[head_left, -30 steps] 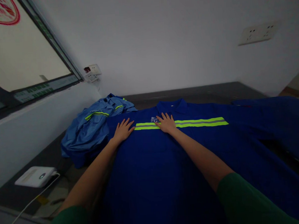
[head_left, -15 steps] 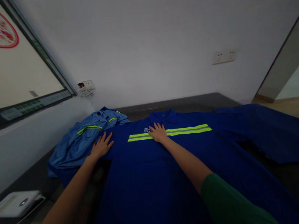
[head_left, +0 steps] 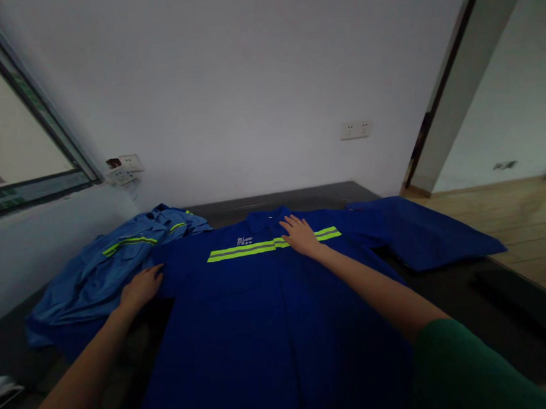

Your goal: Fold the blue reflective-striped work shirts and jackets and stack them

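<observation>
A dark blue work jacket (head_left: 234, 318) lies spread out, front up, its collar at the far side. A yellow-green reflective stripe (head_left: 241, 251) crosses its chest, with white lettering above the left part. At the end of the left sleeve, my left hand (head_left: 142, 288) has its fingers bent together over the fabric edge, seemingly gripping it; the fingertips are partly hidden. My right hand (head_left: 300, 235) rests flat on the chest below the collar, fingers stretched out, covering part of the stripe.
Crumpled lighter blue garments (head_left: 119, 257) with reflective stripes lie to the left. Another dark blue cloth (head_left: 423, 232) is at the right, over the dark table (head_left: 328, 192). Behind stands a wall with a socket (head_left: 355, 130); a white object (head_left: 0, 389) sits at lower left.
The view has turned to the right. My left hand has shifted left along the sleeve and its spread fingers have bent together. My right hand has slid right across the chest, uncovering the lettering.
</observation>
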